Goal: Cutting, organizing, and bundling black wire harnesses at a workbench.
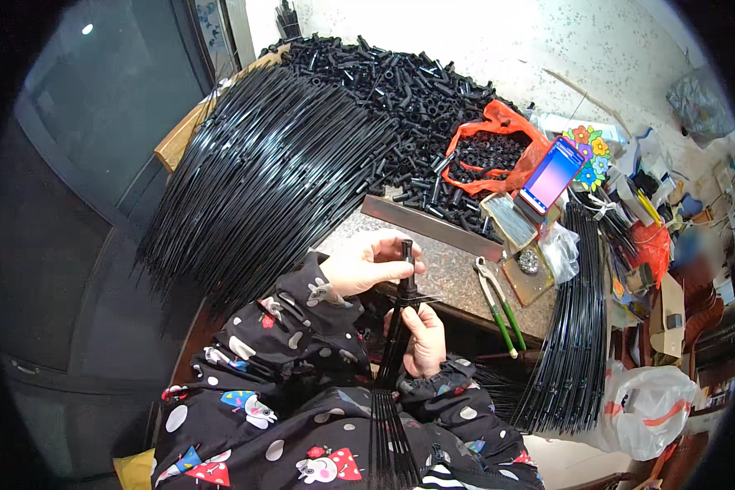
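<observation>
Black rod bundle (pixel 396 359) upright, tip away, btwn left hand (pixel 359 265) & right hand (pixel 425 339).

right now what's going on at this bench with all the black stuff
A person in a spotted sleeve holds a bundle of thin black rods upright. The left hand pinches a small black tube at its top; the right hand grips the bundle lower down. A fan of rods, a heap of tubes and green-handled pliers lie on the bench.

We are in a cramped home workshop; a desk (pixel 449 273) carries heaped black plastic tubes (pixel 400 90), long black rods (pixel 261 171) fan left; pliers (pixel 495 302) and cluttered bags lie right.
</observation>
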{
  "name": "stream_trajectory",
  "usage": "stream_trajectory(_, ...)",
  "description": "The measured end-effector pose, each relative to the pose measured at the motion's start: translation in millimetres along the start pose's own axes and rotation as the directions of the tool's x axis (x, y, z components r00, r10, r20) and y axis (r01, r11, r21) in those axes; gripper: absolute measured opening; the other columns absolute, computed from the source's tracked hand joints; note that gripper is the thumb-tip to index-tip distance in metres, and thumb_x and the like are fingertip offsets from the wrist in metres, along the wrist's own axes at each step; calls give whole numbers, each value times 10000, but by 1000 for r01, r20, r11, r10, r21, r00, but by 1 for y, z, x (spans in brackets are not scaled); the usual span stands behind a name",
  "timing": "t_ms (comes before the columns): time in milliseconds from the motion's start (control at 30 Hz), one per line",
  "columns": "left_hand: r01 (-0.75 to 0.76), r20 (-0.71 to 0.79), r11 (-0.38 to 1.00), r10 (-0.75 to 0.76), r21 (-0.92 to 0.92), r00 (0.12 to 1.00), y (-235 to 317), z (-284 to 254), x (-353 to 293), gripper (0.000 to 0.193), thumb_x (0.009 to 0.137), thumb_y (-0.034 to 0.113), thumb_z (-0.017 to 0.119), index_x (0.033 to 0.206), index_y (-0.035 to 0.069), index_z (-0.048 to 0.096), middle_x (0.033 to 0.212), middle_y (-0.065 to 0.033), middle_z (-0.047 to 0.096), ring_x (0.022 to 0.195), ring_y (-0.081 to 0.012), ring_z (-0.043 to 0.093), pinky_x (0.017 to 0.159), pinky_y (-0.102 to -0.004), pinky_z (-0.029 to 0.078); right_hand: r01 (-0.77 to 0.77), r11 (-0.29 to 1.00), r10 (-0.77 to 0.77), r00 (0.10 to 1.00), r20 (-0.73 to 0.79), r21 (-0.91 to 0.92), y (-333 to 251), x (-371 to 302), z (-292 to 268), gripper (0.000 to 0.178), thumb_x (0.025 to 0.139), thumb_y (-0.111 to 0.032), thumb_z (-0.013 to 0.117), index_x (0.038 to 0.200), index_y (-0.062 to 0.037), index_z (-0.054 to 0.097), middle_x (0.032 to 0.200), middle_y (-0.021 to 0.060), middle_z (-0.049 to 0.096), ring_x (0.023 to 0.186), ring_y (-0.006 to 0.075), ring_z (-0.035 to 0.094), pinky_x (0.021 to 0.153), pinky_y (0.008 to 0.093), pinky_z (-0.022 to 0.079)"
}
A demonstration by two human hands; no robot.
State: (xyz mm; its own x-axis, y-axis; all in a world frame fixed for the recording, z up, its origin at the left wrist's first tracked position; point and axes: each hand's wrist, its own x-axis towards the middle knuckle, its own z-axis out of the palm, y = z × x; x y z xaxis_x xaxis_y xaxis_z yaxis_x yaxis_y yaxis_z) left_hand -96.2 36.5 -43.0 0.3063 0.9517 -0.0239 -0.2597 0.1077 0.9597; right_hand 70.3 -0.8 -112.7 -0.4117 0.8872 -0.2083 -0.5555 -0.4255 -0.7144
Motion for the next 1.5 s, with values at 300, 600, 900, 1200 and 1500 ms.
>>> stream_trajectory(300,-94,126,979,72,179,989,-5,-8,2,297,819,25,578,1105,7,497,967,-42,586,917,-96,531,825,-261,427,-38,999,38,999,34,-4,2,2,-4,126,842,-159,586,878,-44,553,794,76,628,673,141,588,631,270,475)
stream_trajectory(600,-58,200,995,41,81,979,-1,-16,5,297,832,48,556,1122,44,491,947,-22,550,846,-85,515,767,-245,431,-85,996,84,990,112,-1,0,4,0,153,839,-177,593,894,-43,544,811,80,623,689,150,593,636,283,486)
stream_trajectory(900,-244,143,580,215,777,966,9,-1,-2,250,793,183,623,811,1,453,582,-123,524,509,-204,513,487,-301,392,-124,988,116,989,95,91,-2,6,-4,116,844,-139,587,878,-44,530,764,74,604,639,143,579,566,273,486)
stream_trajectory(1200,-80,92,989,69,122,993,-16,-2,-12,150,823,39,570,960,37,509,829,-20,576,729,-87,536,651,-232,440,-130,990,120,981,154,57,-1,1,-9,105,820,-119,618,860,-53,547,798,73,622,687,138,590,642,282,497)
stream_trajectory(1500,4,97,999,1,-49,995,-29,5,-31,348,756,63,643,1081,7,532,915,-24,584,854,-111,542,770,-254,429,-74,995,59,975,216,61,-4,-3,-11,137,820,-156,620,880,-52,553,824,83,629,691,157,603,645,297,512)
